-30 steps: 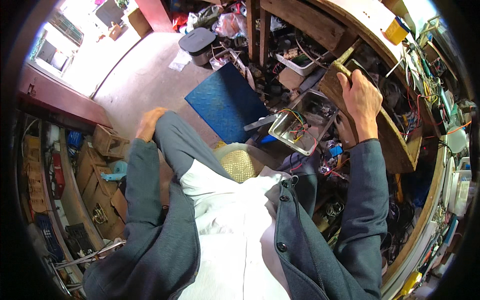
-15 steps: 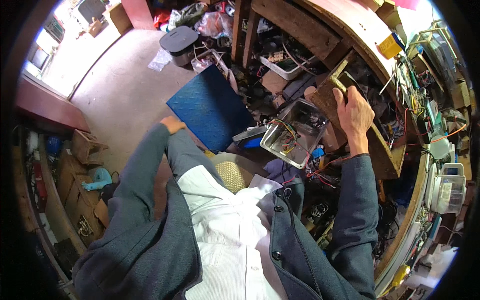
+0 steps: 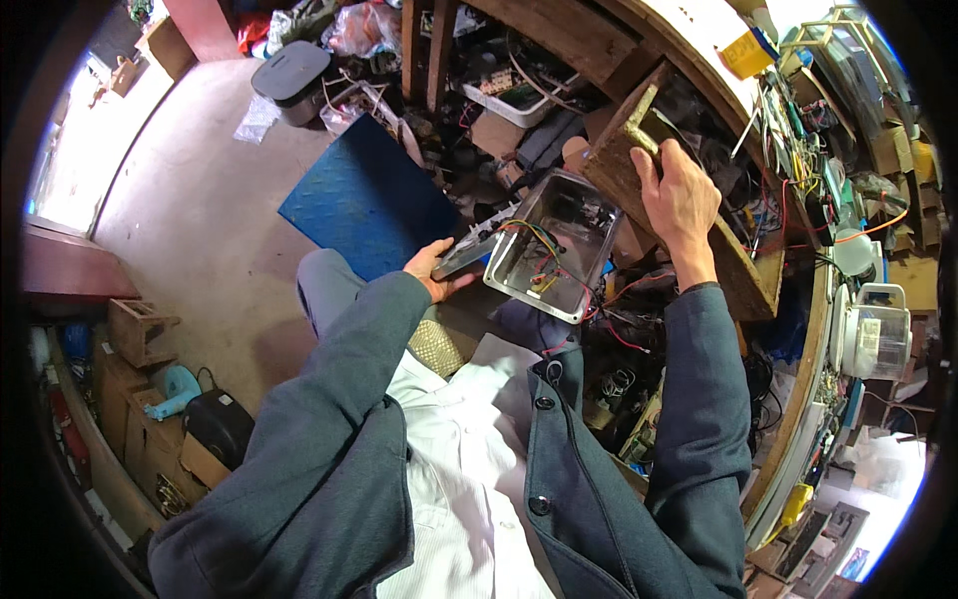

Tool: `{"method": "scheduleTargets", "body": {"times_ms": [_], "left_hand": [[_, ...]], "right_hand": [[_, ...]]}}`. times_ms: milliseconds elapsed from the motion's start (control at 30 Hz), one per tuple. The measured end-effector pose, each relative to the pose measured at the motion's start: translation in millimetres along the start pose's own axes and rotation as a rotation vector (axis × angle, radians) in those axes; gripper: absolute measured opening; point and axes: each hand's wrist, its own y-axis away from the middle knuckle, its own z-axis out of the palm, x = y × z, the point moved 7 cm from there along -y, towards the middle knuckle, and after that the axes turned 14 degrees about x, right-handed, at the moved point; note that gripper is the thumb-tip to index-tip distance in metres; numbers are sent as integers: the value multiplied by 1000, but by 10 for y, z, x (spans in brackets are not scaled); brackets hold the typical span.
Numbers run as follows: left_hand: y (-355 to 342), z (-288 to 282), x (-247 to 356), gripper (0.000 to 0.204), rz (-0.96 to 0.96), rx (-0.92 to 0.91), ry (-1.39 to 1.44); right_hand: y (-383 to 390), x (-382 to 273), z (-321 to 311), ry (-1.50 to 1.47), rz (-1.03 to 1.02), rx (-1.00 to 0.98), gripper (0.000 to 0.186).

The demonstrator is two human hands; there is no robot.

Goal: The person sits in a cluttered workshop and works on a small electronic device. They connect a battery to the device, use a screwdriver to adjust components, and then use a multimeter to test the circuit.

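Observation:
My left hand (image 3: 435, 271) is closed around the end of a flat grey cover-like piece (image 3: 473, 250), fingers below it. The cover lies against the left side of an open, clear-walled or shiny box (image 3: 517, 262) with a metallic rim. Thin coloured wires (image 3: 539, 236) run inside the box and spill over its near right corner. My right hand (image 3: 681, 200) grips the front edge of a worn wooden drawer (image 3: 621, 160), pulled out from under the bench at the right. What the drawer holds is mostly hidden by its front and my hand.
A blue textured panel (image 3: 367, 200) leans beyond my left hand. A dark lidded bin (image 3: 291, 82) stands on the floor at the far left. The workbench (image 3: 689, 30) at the right carries tools, cables and a clear plastic container (image 3: 882, 334). A turquoise hair-dryer-shaped thing (image 3: 176, 391) lies at the left.
My left hand has moved right from my knee to the grey cover and taken hold of it. My right hand stays on the drawer; the view has shifted slightly.

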Motion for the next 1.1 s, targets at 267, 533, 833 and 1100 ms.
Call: {"method": "scheduleTargets", "body": {"times_ms": [267, 533, 833, 1100], "left_hand": [[30, -208, 233, 29, 116, 79, -69], [527, -148, 560, 32, 287, 29, -264], [740, -68, 796, 30, 349, 3, -302], [485, -19, 744, 34, 192, -2, -342]], "right_hand": [[29, 51, 13, 2, 12, -20, 48], [15, 44, 19, 22, 8, -12, 49], [16, -6, -6, 13, -2, -1, 47], [39, 43, -30, 24, 97, -77, 45]]}}
